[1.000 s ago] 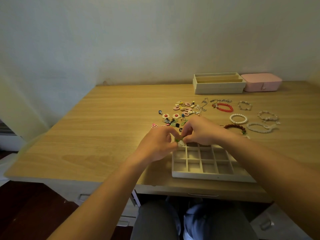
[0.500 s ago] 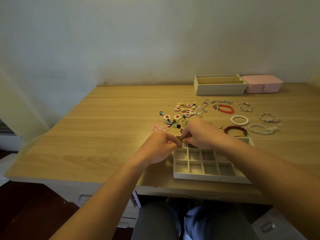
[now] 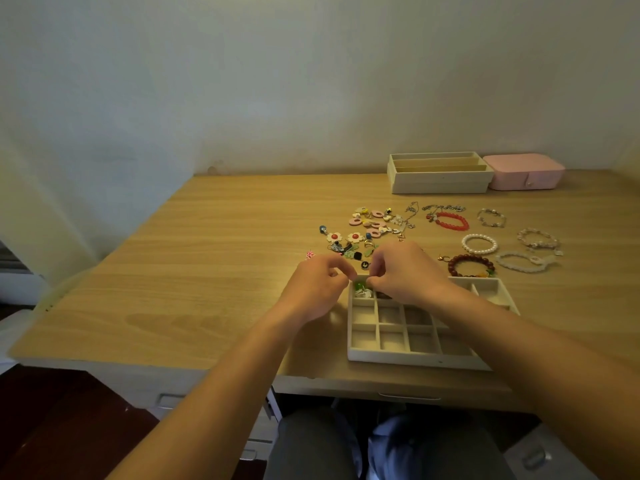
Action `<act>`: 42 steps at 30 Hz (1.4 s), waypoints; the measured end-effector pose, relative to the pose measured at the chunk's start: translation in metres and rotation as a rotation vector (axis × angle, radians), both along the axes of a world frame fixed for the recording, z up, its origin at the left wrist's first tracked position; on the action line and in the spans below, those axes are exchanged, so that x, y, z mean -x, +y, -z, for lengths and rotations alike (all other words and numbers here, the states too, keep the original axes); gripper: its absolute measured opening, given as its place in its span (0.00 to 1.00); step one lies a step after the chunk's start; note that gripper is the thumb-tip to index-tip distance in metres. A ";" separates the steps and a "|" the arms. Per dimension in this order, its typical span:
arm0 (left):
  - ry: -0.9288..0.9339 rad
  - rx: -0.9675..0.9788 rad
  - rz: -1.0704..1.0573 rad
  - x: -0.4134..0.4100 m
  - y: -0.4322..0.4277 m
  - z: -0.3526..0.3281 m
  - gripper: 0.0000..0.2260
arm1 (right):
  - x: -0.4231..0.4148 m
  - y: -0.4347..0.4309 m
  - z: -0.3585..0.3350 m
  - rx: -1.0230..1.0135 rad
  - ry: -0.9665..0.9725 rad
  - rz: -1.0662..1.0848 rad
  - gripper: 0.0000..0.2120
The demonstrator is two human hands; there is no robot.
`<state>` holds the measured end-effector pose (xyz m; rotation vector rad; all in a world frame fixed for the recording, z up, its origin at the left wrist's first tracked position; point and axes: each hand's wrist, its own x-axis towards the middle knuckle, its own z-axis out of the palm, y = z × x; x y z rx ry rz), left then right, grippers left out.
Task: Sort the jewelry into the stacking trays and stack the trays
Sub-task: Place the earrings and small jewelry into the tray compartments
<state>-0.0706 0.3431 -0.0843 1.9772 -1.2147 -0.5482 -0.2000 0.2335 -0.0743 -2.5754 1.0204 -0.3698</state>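
Two curled hands sit over the tray's (image 3: 415, 362) far-left cell — your left hand (image 3: 317, 292) and right hand (image 3: 405, 275) — can't tell if either's pinching anything.

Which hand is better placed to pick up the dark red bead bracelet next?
Right, probably. The dark red bead bracelet lies right of the right hand, beyond the far rim of the tray; the left hand is further left and would have to cross it.

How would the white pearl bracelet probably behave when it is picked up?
The white pearl bracelet lies as a loop of separate round beads, so it probably sags when lifted. It looks small, likely light. Smooth beads may slip.
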 end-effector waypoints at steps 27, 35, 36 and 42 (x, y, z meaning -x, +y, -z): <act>-0.006 0.076 -0.124 0.005 -0.004 -0.003 0.12 | 0.019 -0.012 -0.013 -0.193 -0.085 -0.130 0.15; -0.076 0.015 -0.157 -0.011 -0.028 0.009 0.06 | 0.017 -0.050 -0.004 -0.277 -0.218 0.022 0.14; -0.091 0.007 -0.147 -0.011 -0.032 0.009 0.06 | 0.014 -0.054 -0.002 -0.279 -0.211 0.032 0.14; -0.264 -0.013 -0.034 -0.013 -0.059 0.009 0.08 | -0.003 -0.065 0.005 -0.261 -0.174 0.040 0.17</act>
